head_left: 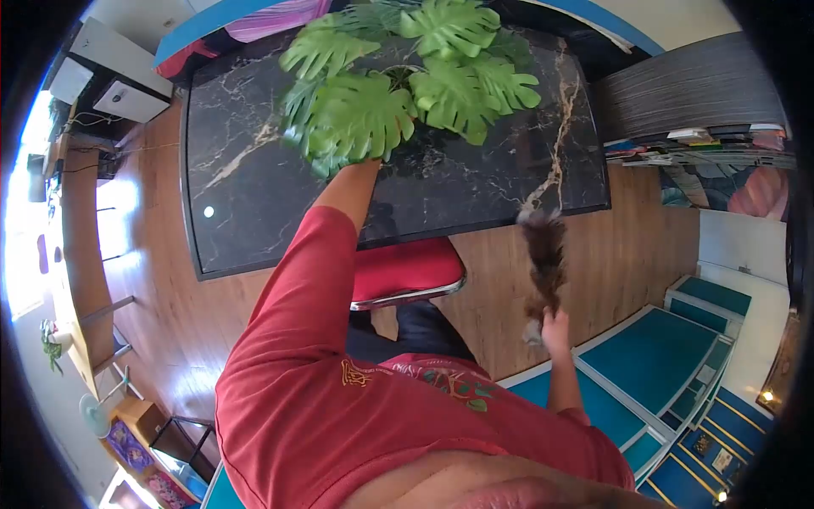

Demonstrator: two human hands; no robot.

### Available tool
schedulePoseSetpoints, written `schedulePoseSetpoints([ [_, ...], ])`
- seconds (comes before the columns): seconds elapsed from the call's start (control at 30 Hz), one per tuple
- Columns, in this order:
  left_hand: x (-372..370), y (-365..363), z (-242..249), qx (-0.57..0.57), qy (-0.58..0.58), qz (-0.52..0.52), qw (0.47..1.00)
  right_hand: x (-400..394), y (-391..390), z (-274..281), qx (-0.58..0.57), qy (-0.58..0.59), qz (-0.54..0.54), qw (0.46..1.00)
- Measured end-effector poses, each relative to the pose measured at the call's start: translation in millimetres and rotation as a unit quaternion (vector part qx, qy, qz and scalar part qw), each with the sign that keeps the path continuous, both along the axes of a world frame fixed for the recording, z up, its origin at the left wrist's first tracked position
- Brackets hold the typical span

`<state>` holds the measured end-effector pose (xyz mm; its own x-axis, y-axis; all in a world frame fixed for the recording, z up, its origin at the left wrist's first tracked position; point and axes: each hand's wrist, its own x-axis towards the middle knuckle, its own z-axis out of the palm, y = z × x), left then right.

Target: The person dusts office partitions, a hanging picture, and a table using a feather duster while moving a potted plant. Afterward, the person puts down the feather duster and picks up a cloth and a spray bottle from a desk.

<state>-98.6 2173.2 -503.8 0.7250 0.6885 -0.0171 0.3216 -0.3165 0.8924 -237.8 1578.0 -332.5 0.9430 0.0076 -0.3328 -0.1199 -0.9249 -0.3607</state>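
Note:
A potted-looking plant with broad, split green leaves point(360, 114) stands on a black marble-patterned table point(475, 182); its base is hidden. My left forearm point(348, 191) reaches across the table edge to the plant, and the leaves cover my left hand and its fingers. Down at my right side, my right hand point(555, 329) is closed around a brown feather duster point(545, 254). The duster's fluffy tip points away from me and reaches the table's front edge.
A red-seated chair point(407, 271) stands right in front of me, against the table. Teal-topped panels or furniture point(644, 356) are close on my right. Stacked papers or samples point(704, 144) lie under a grey striped surface at far right. A wooden desk point(80, 254) is at left.

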Motion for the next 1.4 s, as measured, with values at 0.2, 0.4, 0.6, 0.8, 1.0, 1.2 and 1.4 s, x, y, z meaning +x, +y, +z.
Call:
schedulePoseSetpoints([
  [0.2,25.6,-28.8,-18.3,0.003,0.033,-0.022,0.999,-71.9,-11.9,12.3,0.074,0.081,-0.072,0.991],
  [0.4,-36.9,-59.5,8.1,-0.071,0.026,-0.12,0.99,-39.8,37.8,60.0,0.225,0.133,-0.018,0.965],
  [0.6,-264.5,-100.9,126.9,-0.399,-0.069,-0.098,0.909,-9.2,138.6,76.5,0.22,0.168,0.313,0.909],
  [0.8,-494.0,-66.4,214.8,-0.322,0.04,-0.066,0.944,-73.9,303.4,87.4,0.22,0.064,0.661,0.715],
  [1.0,-694.0,-95.6,255.2,0.151,0.207,0.008,0.967,-262.4,455.1,126.7,0.194,0.081,0.856,0.472],
  [1.2,-873.5,-177.3,245.5,-0.002,0.277,0.239,0.931,-454.2,523.0,137.0,0.199,0.178,0.923,0.277],
  [1.4,-976.3,-239.8,245.0,-0.048,0.206,0.467,0.859,-547.0,592.8,145.9,0.29,0.158,0.898,0.29],
])
